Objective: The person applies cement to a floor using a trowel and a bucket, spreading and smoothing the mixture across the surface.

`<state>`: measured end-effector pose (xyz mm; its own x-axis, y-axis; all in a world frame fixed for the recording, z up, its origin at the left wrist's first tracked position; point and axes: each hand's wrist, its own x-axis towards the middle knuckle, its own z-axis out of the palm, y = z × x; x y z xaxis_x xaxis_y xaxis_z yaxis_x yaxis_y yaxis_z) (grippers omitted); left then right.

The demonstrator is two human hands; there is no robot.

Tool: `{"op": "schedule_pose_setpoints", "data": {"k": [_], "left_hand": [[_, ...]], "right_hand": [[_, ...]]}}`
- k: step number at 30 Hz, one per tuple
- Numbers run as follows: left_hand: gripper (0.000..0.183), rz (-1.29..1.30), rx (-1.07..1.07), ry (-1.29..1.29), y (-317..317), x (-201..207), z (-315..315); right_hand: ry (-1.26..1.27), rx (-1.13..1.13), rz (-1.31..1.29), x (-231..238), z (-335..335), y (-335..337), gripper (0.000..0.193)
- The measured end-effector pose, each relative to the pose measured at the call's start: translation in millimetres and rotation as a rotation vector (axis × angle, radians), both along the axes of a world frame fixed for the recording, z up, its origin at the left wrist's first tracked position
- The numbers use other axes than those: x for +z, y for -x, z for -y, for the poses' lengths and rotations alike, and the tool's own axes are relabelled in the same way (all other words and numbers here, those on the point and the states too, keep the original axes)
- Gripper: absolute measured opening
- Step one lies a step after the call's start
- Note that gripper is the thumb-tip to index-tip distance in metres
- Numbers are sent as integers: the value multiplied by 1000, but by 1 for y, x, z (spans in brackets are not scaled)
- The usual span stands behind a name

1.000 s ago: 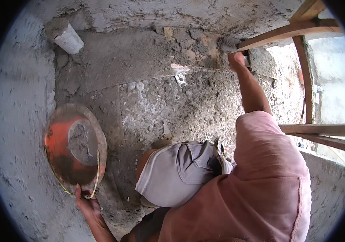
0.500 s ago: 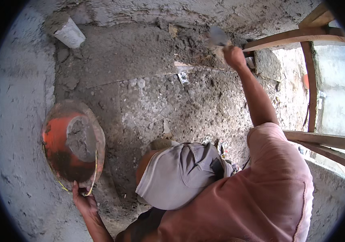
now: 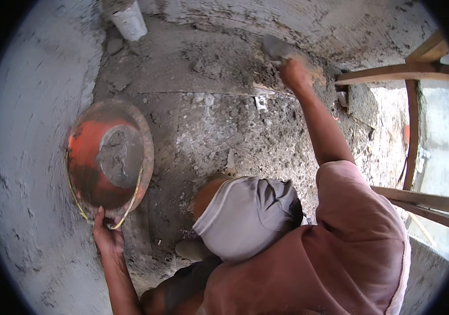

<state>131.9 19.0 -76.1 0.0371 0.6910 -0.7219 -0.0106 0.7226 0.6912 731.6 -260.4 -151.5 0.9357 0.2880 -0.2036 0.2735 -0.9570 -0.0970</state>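
Observation:
My right hand (image 3: 294, 75) is stretched out to the far wall's foot, closed around the handle of a trowel (image 3: 276, 47). The trowel's grey blade lies close over wet-looking mortar (image 3: 214, 59) spread along that edge. On my left, an orange bucket (image 3: 85, 137) with a thin handle leans open toward me, and grey mortar (image 3: 121, 157) sits inside it. My left hand (image 3: 108, 231) grips the bucket's near rim, thumb on the inside, close to where the handle hangs.
A whitish cylinder (image 3: 129, 22) stands in the far left corner. Wooden beams (image 3: 397, 73) frame an opening at the right. Rubble and a small wrapper (image 3: 260, 103) lie on the floor between my knee and the far wall. A rough plastered wall (image 3: 30, 157) rises beside the bucket.
My right hand has swept the trowel leftward along the wall's foot. The whole view has shifted a little. My left hand has stayed on the bucket's rim.

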Motion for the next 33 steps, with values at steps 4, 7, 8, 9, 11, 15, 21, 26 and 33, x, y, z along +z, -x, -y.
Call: {"op": "schedule_pose_setpoints", "data": {"k": [4,7,8,9,11,15,21,26,33], "left_hand": [[18,62,-6,5,11,-7,-3],[19,68,8,-4,5,-6,-1],[19,56,30,-19,8,-3,0],[19,68,25,-1,10,-6,0],[19,76,21,21,5,-4,2],[19,73,65,41,7,-3,2],[20,79,72,33,8,-7,0],[20,36,77,22,6,-7,-1],[21,50,104,39,8,-5,2]], "right_hand": [[46,214,67,-27,-12,20,37],[-155,364,-23,5,-57,76,42],[-337,377,-137,28,-83,98,46],[-408,389,-393,29,-102,105,44],[-481,390,-830,33,-143,128,40],[-296,544,-1202,4,-245,166,37],[-434,499,-1148,-38,-335,194,37],[-573,246,-1124,-53,-353,152,39],[-364,476,-722,-31,-363,107,47]]}}
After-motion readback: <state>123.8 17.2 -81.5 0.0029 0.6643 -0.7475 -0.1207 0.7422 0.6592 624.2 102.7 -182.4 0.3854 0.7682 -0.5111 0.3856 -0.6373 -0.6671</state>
